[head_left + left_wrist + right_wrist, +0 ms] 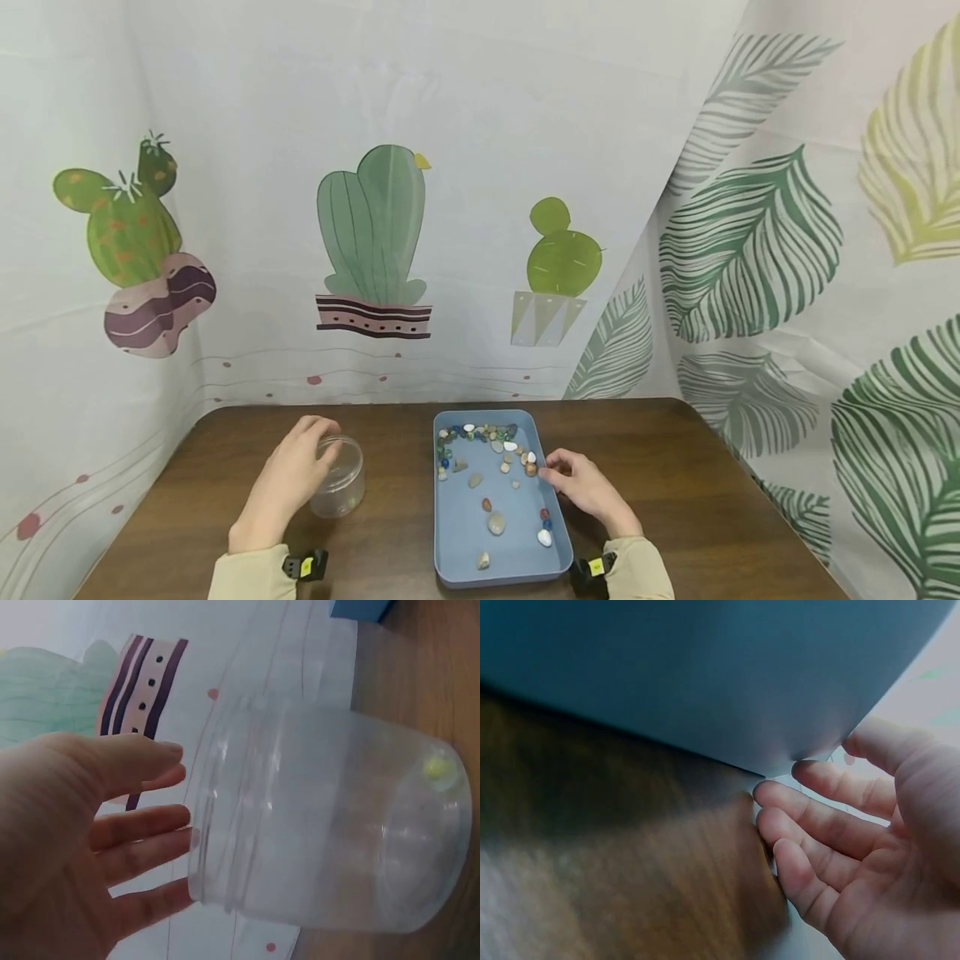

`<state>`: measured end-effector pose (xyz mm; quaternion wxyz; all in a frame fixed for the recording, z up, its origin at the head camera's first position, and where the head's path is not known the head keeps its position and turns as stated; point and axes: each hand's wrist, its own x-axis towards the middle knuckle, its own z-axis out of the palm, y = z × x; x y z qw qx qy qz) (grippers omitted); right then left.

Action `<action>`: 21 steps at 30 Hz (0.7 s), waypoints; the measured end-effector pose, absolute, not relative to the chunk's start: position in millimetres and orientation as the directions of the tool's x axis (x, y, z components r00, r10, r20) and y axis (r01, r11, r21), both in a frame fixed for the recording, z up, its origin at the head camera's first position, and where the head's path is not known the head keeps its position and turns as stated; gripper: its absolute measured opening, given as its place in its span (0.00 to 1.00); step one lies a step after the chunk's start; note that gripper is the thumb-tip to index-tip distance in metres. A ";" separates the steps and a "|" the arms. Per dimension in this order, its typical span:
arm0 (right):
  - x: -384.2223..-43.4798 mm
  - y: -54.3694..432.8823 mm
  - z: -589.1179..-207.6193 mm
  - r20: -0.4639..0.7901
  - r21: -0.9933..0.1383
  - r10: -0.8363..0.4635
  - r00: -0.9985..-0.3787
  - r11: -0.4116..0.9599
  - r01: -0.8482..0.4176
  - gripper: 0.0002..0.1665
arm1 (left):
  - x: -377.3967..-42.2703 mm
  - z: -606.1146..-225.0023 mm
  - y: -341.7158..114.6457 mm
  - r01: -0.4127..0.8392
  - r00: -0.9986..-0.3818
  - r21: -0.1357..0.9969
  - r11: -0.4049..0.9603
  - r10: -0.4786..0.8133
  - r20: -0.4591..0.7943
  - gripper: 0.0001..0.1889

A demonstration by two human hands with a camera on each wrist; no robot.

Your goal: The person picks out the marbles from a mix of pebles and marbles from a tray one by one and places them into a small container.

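Note:
My left hand is at the top of a clear plastic jar that stands on the table, left of a tray. In the left wrist view, its loosely spread fingertips reach the jar's rim, and a small yellowish bead shows near the jar's bottom. Beside the right wall of the blue rectangular tray rests my right hand, thumb at the rim. Its relaxed fingers lie along the tray's outer side in the right wrist view. Inside the tray, pebbles and glass beads line the far edge, with a large grey pebble nearer me.
Both things stand on a dark brown wooden table. A white cloth printed with cacti and leaves hangs behind the table and down its sides. A white pebble lies by the tray's right wall, below blue and red beads.

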<state>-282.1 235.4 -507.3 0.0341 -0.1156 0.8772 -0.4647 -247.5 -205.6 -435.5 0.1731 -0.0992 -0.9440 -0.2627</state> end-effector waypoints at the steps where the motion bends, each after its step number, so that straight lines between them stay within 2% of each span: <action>1: -282.1 235.5 -507.5 0.049 -0.823 -0.235 -0.971 0.541 -0.173 0.12 | -247.4 -434.2 -204.1 0.293 -0.909 0.453 0.842 0.099 0.404 0.11; 8: -282.4 236.3 -506.6 0.060 -0.824 -0.248 -0.967 0.534 -0.189 0.12 | -249.4 -431.4 -194.3 0.358 -0.835 0.396 0.846 0.100 0.541 0.07; 14: -282.6 236.4 -506.6 0.056 -0.829 -0.241 -0.969 0.529 -0.179 0.12 | -251.1 -432.1 -171.2 0.466 -0.761 0.328 0.822 0.182 0.623 0.06; 18: -282.7 236.0 -507.1 0.057 -0.828 -0.239 -0.969 0.531 -0.180 0.12 | -253.8 -435.5 -148.3 0.530 -0.731 0.290 0.797 0.255 0.633 0.07; 21: -282.9 235.8 -507.7 0.057 -0.826 -0.236 -0.970 0.535 -0.178 0.12 | -257.9 -443.4 -133.6 0.550 -0.737 0.277 0.788 0.301 0.605 0.06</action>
